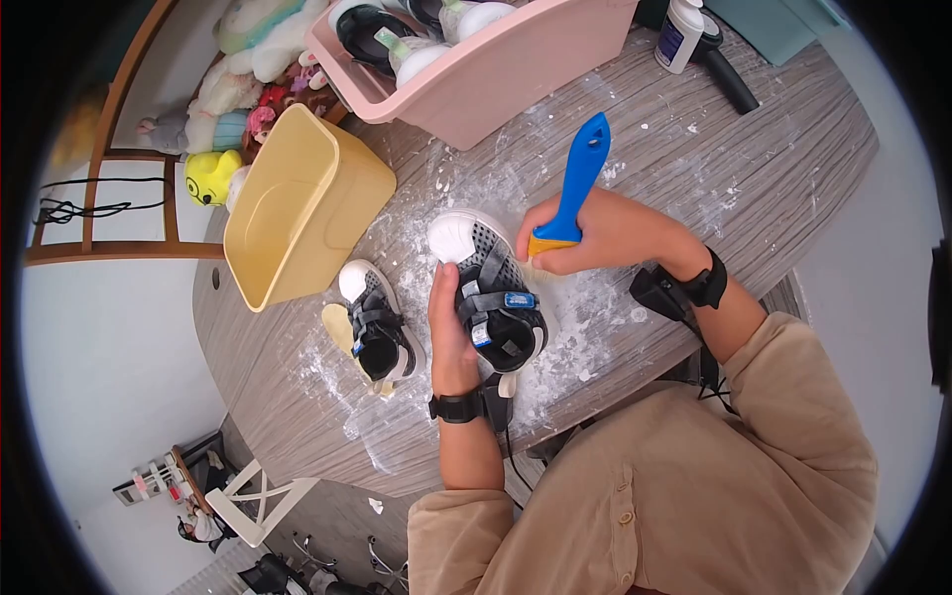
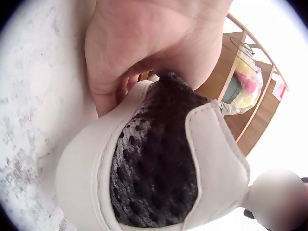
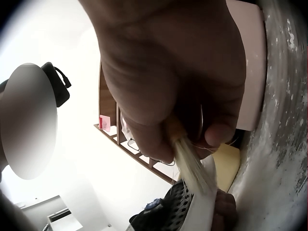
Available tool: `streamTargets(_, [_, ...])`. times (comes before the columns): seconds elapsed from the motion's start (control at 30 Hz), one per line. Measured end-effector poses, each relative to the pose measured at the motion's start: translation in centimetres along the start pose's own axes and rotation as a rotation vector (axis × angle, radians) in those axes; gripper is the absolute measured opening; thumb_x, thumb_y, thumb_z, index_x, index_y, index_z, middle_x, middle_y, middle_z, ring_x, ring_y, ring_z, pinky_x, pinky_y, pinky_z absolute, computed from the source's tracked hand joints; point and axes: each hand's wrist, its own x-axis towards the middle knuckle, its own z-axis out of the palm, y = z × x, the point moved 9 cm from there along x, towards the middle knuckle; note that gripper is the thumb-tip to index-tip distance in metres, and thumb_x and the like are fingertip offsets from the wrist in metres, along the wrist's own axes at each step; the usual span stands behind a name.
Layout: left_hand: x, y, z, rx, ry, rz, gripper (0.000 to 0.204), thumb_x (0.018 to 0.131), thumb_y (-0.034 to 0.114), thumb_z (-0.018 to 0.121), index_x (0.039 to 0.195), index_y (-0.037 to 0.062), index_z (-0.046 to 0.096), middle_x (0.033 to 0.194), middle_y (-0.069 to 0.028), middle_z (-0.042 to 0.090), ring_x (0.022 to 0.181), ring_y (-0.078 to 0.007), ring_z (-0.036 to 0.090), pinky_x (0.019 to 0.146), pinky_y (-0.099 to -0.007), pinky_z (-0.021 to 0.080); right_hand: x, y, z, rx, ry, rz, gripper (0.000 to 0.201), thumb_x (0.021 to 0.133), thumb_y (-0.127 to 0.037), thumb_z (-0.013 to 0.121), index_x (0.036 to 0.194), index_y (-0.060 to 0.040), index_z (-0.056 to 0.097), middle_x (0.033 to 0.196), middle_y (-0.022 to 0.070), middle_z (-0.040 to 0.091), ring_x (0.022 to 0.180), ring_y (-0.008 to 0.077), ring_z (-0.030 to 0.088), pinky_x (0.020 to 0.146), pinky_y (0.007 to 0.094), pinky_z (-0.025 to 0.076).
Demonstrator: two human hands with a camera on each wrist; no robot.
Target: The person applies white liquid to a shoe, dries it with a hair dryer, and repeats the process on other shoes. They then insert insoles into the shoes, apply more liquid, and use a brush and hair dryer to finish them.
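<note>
The left hand [image 1: 452, 327] grips a small black-and-white shoe [image 1: 491, 297] by its side, toe pointing away from the body; in the left wrist view that hand [image 2: 149, 43] is around the shoe, whose white heel part [image 2: 219, 159] is close to the camera. The right hand [image 1: 615, 233] pinches a brush with a blue handle [image 1: 583, 164] near its yellow ferrule. In the right wrist view the pale bristles [image 3: 192, 168] lie against the shoe's white edge [image 3: 199, 211], below the right hand [image 3: 178, 72]. A matching shoe [image 1: 377, 322] stands to the left.
A yellow bin [image 1: 327, 203] is at the left, and a pink tub [image 1: 496, 69] holding shoes is at the back. A white bottle [image 1: 679, 38] and a black-handled object [image 1: 729, 79] are at the back right. White powder and flakes cover parts of the wooden table [image 1: 793, 159].
</note>
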Motion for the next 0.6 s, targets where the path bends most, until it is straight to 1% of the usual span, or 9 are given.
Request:
streamTargets(0.1, [0.1,-0.1,-0.2,0.006,-0.001,-0.001,0.039,0.089,0.043,0.057,0.101,0.0063,0.064,0.088,-0.0078,0.068,0.075,-0.0191,0.067,0.07,-0.0315,0.055,-0.1,-0.5,-1.2,0.016,0.125,-0.057,0.018,0.078,-0.013,0.064,0.095,-0.0071,0.066,0.088,0.0038,0.064,0.081,0.0142,0.059,0.074,0.0273,0.046])
streamTargets(0.17, [0.1,-0.1,-0.2,0.002,0.014,-0.005,0.04,0.089,0.044,0.057,0.099,0.007,0.065,0.086,-0.0075,0.069,0.074,-0.0191,0.067,0.07,-0.0316,0.055,-0.2,-0.3,-1.6,0.042,0.194,-0.004,0.018,0.078,-0.013,0.064,0.094,-0.0071,0.066,0.089,0.0041,0.064,0.081,0.0144,0.059,0.075,0.0272,0.045])
streamTargets(0.2, [0.2,-0.2,-0.3,-0.01,0.009,-0.012,0.039,0.089,0.041,0.058,0.105,0.0057,0.062,0.091,-0.0086,0.068,0.078,-0.0194,0.066,0.072,-0.0317,0.055,-0.2,-0.1,-1.9,0.056,0.229,0.023,0.017,0.078,-0.013,0.064,0.094,-0.007,0.066,0.089,0.0042,0.064,0.081,0.0145,0.059,0.075,0.0271,0.045])
streamTargets(0.27, [0.4,-0.3,-0.8,-0.034,0.001,-0.027,0.042,0.088,0.034,0.061,0.116,0.0032,0.057,0.101,-0.0107,0.066,0.085,-0.0201,0.066,0.077,-0.0321,0.054,0.1,-0.3,-1.1,0.022,0.179,-0.076,0.019,0.078,-0.015,0.064,0.095,-0.0073,0.066,0.084,0.0041,0.063,0.077,0.0148,0.058,0.072,0.0274,0.045])
streamTargets(0.3, [-0.1,0.5,0.3,-0.052,-0.15,0.071,0.045,0.088,0.028,0.062,0.123,0.0032,0.051,0.108,-0.0119,0.062,0.09,-0.0208,0.064,0.08,-0.0326,0.053,0.2,-0.5,-0.7,0.005,0.154,-0.125,0.02,0.078,-0.016,0.064,0.096,-0.0075,0.066,0.082,0.0041,0.063,0.075,0.015,0.057,0.07,0.0275,0.045])
streamTargets(0.33, [-1.2,1.2,1.3,-0.071,-0.3,0.168,0.051,0.087,0.022,0.063,0.13,0.0032,0.044,0.114,-0.0131,0.059,0.094,-0.0216,0.062,0.083,-0.0332,0.052,0.2,-0.4,-0.2,0.017,0.101,-0.1,0.02,0.078,-0.017,0.064,0.096,-0.0075,0.066,0.082,0.0042,0.063,0.075,0.015,0.057,0.07,0.0276,0.045])
streamTargets(0.4, [-2.3,1.8,2.0,-0.082,-0.451,0.271,0.064,0.086,0.012,0.064,0.14,0.0046,0.032,0.125,-0.0149,0.052,0.102,-0.023,0.059,0.088,-0.0343,0.05,0.0,-0.4,0.6,0.041,-0.007,-0.05,0.02,0.078,-0.017,0.064,0.096,-0.0075,0.066,0.082,0.0044,0.063,0.075,0.0149,0.057,0.07,0.0277,0.045])
streamTargets(0.5, [-2.3,1.6,1.6,-0.079,-0.447,0.269,0.076,0.084,0.004,0.064,0.146,0.0073,0.021,0.131,-0.016,0.045,0.107,-0.0243,0.056,0.091,-0.0357,0.048,0.0,-0.6,-0.3,0.01,0.086,-0.135,0.02,0.078,-0.017,0.065,0.096,-0.0072,0.065,0.081,0.0047,0.062,0.075,0.015,0.057,0.07,0.0274,0.045])
streamTargets(0.6, [-2.5,1.7,1.9,-0.086,-0.432,0.252,0.075,0.083,0.005,0.064,0.146,0.0071,0.023,0.131,-0.0168,0.047,0.107,-0.0246,0.056,0.091,-0.0361,0.048,0.0,-0.3,-1.4,0.094,0.209,-0.007,0.018,0.078,-0.013,0.065,0.095,-0.0079,0.066,0.088,0.0038,0.064,0.081,0.014,0.058,0.074,0.0267,0.044])
